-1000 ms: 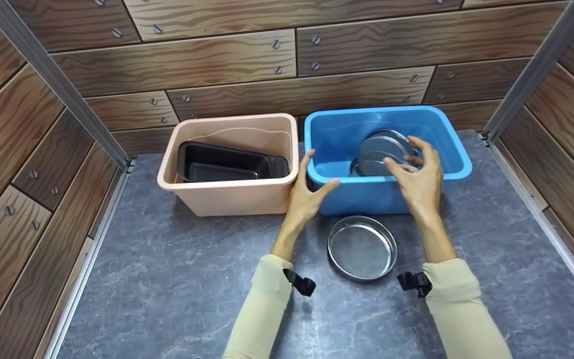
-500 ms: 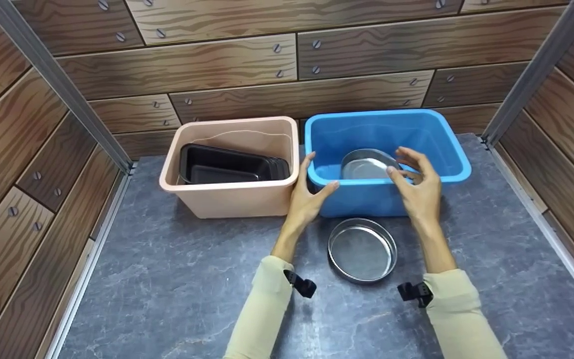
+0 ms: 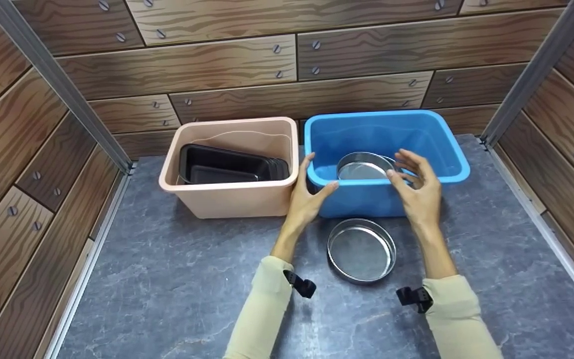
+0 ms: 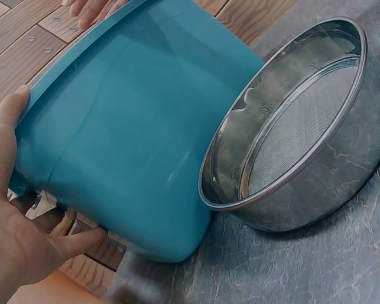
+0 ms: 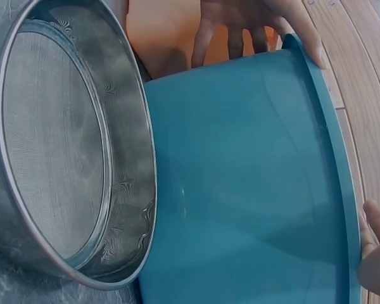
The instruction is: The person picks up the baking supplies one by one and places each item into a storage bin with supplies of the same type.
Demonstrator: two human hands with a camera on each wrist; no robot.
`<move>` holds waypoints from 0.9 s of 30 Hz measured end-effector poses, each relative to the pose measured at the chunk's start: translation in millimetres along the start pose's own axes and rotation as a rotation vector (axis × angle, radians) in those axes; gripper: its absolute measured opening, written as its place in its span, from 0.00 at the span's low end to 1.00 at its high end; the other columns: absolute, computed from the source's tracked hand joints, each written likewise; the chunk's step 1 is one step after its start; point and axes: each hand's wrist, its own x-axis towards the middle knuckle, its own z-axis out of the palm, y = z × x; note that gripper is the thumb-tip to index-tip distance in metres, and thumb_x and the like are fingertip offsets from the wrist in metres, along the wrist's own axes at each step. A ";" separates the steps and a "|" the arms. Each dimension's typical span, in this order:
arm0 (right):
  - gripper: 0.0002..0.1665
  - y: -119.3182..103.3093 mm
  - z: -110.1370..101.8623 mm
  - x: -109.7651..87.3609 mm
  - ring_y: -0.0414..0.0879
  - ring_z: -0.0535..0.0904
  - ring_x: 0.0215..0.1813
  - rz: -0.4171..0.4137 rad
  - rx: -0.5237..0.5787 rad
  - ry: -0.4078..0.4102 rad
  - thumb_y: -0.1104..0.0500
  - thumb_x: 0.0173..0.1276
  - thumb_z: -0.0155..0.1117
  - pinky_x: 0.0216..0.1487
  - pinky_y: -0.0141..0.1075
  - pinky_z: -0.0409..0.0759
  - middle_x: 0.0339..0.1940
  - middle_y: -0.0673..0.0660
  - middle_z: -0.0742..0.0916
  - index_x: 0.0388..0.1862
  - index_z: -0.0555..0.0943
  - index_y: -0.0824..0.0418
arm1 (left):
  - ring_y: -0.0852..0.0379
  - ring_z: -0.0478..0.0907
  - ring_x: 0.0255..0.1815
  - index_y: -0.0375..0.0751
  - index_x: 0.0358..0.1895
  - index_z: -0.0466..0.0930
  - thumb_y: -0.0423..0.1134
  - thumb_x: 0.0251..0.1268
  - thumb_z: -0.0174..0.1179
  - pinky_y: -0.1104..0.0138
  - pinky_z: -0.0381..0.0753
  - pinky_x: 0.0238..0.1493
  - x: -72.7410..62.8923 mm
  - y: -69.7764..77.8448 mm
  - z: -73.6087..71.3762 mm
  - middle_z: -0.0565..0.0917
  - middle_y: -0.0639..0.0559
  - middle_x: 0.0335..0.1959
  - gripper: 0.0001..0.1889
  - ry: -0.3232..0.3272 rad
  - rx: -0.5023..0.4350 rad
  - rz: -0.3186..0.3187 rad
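Note:
My left hand [image 3: 306,199] holds the front left corner of a blue plastic bin [image 3: 381,119], thumb on the front rim and fingers along the side wall. Loosely bent, my right hand [image 3: 421,192] hovers at the bin's front rim, nothing between its fingers. Inside the bin lies a round steel sieve [image 3: 361,169], its lower part hidden by the front wall. Part of another metal rim shows behind it, beside my right fingers. A second mesh sieve [image 4: 304,126] sits upright on the grey marbled surface, just in front of the bin.
To the left stands a peach bin [image 3: 237,199], close beside the blue one, holding several nested black loaf pans [image 3: 227,162]. Wood-print panels [image 3: 227,55] with metal corner posts [image 3: 58,80] enclose the back and sides.
The steel sieve in the blue bin has gone from tilted up beside my right hand to lying flatter, nearer the front left. My right hand has shifted only slightly; the left hand stays put.

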 end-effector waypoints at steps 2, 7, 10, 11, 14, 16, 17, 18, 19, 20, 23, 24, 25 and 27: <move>0.30 6.0 -1.8 0.5 0.44 0.84 0.54 -0.004 0.001 0.006 0.78 0.63 0.69 0.55 0.33 0.81 0.60 0.78 0.82 0.65 0.76 0.78 | 0.57 0.60 0.79 0.77 0.79 0.57 0.57 0.59 0.75 0.55 0.59 0.78 0.3 0.1 0.0 0.60 0.58 0.83 0.47 -0.001 0.000 0.004; 0.28 13.6 -6.1 -0.9 0.47 0.84 0.54 0.002 0.019 0.010 0.76 0.64 0.70 0.57 0.34 0.80 0.59 0.73 0.84 0.65 0.79 0.73 | 0.56 0.61 0.79 0.77 0.79 0.57 0.57 0.59 0.75 0.54 0.59 0.78 0.7 0.5 0.5 0.60 0.58 0.82 0.47 0.003 -0.003 0.012; 0.27 13.3 -8.5 -4.4 0.49 0.84 0.54 0.015 0.049 0.012 0.74 0.66 0.70 0.59 0.34 0.80 0.59 0.71 0.85 0.64 0.79 0.72 | 0.56 0.60 0.79 0.76 0.80 0.57 0.56 0.59 0.74 0.54 0.59 0.78 0.5 0.2 1.1 0.60 0.58 0.83 0.47 0.000 -0.003 0.008; 0.27 13.0 -9.3 -5.9 0.50 0.84 0.54 0.019 0.061 0.013 0.74 0.66 0.70 0.59 0.34 0.80 0.58 0.70 0.85 0.64 0.79 0.72 | 0.56 0.60 0.79 0.76 0.80 0.57 0.56 0.59 0.74 0.54 0.59 0.78 0.4 0.0 1.3 0.60 0.58 0.83 0.47 -0.001 -0.002 0.006; 0.27 12.6 -11.7 -10.9 0.54 0.84 0.55 0.030 0.103 0.019 0.75 0.66 0.69 0.61 0.35 0.80 0.58 0.69 0.85 0.65 0.79 0.73 | 0.56 0.61 0.79 0.75 0.80 0.56 0.57 0.60 0.74 0.55 0.60 0.78 0.4 -1.0 1.8 0.60 0.59 0.83 0.47 -0.009 0.001 -0.001; 0.27 12.8 -13.3 -14.5 0.57 0.83 0.57 0.042 0.125 0.021 0.76 0.66 0.69 0.62 0.35 0.79 0.58 0.67 0.86 0.65 0.78 0.73 | 0.56 0.61 0.79 0.75 0.80 0.57 0.57 0.60 0.74 0.55 0.60 0.78 0.5 -1.5 1.9 0.60 0.59 0.83 0.47 -0.009 0.002 -0.001; 0.28 13.1 -14.1 -16.5 0.58 0.83 0.58 0.048 0.140 0.020 0.76 0.66 0.68 0.63 0.35 0.79 0.59 0.66 0.86 0.65 0.78 0.73 | 0.56 0.61 0.79 0.75 0.80 0.57 0.56 0.60 0.74 0.56 0.60 0.78 0.4 -1.8 1.8 0.60 0.59 0.83 0.47 -0.008 0.000 0.001; 0.28 13.3 -15.0 -18.5 0.59 0.82 0.58 0.051 0.154 0.017 0.76 0.67 0.68 0.63 0.35 0.79 0.59 0.66 0.86 0.66 0.78 0.73 | 0.57 0.61 0.79 0.75 0.80 0.57 0.56 0.60 0.74 0.56 0.60 0.78 0.2 -2.0 1.7 0.60 0.59 0.83 0.47 -0.007 -0.003 0.002; 0.28 13.6 -15.9 -20.7 0.59 0.82 0.59 0.054 0.166 0.014 0.76 0.67 0.67 0.64 0.35 0.79 0.59 0.65 0.86 0.66 0.77 0.73 | 0.57 0.61 0.79 0.74 0.80 0.57 0.56 0.60 0.74 0.57 0.59 0.78 0.1 -2.4 1.6 0.60 0.59 0.83 0.47 -0.005 -0.005 0.004; 0.28 13.9 -17.0 -23.0 0.59 0.82 0.59 0.057 0.176 0.009 0.76 0.67 0.67 0.64 0.36 0.79 0.60 0.66 0.85 0.66 0.77 0.72 | 0.58 0.60 0.79 0.74 0.80 0.57 0.56 0.60 0.74 0.57 0.59 0.78 -0.1 -2.7 1.6 0.60 0.59 0.82 0.47 -0.004 -0.008 0.006; 0.28 13.4 -20.2 -29.2 0.59 0.81 0.60 0.050 0.205 -0.010 0.76 0.68 0.66 0.65 0.37 0.78 0.61 0.67 0.84 0.67 0.77 0.72 | 0.59 0.60 0.79 0.75 0.80 0.57 0.56 0.60 0.74 0.58 0.58 0.78 -0.4 -3.0 1.5 0.60 0.59 0.82 0.47 -0.002 -0.014 0.014; 0.28 12.7 -21.3 -31.2 0.58 0.81 0.61 0.045 0.210 -0.017 0.76 0.69 0.65 0.65 0.37 0.78 0.61 0.67 0.84 0.67 0.76 0.72 | 0.59 0.60 0.79 0.75 0.80 0.57 0.56 0.60 0.74 0.58 0.58 0.78 -0.3 -2.9 1.6 0.60 0.59 0.82 0.46 -0.001 -0.016 0.014; 0.28 12.2 -22.6 -33.1 0.58 0.81 0.61 0.039 0.213 -0.022 0.76 0.69 0.65 0.64 0.37 0.79 0.61 0.67 0.84 0.67 0.76 0.72 | 0.59 0.60 0.79 0.75 0.80 0.57 0.56 0.60 0.74 0.57 0.59 0.78 -0.2 -2.7 1.8 0.60 0.59 0.82 0.47 -0.001 -0.017 0.015; 0.27 10.4 -24.9 -37.0 0.57 0.81 0.61 0.031 0.221 -0.028 0.76 0.69 0.64 0.64 0.37 0.79 0.61 0.66 0.85 0.68 0.76 0.72 | 0.58 0.60 0.79 0.76 0.80 0.57 0.56 0.60 0.74 0.56 0.59 0.78 0.0 -2.1 2.1 0.60 0.59 0.82 0.47 -0.002 -0.017 0.015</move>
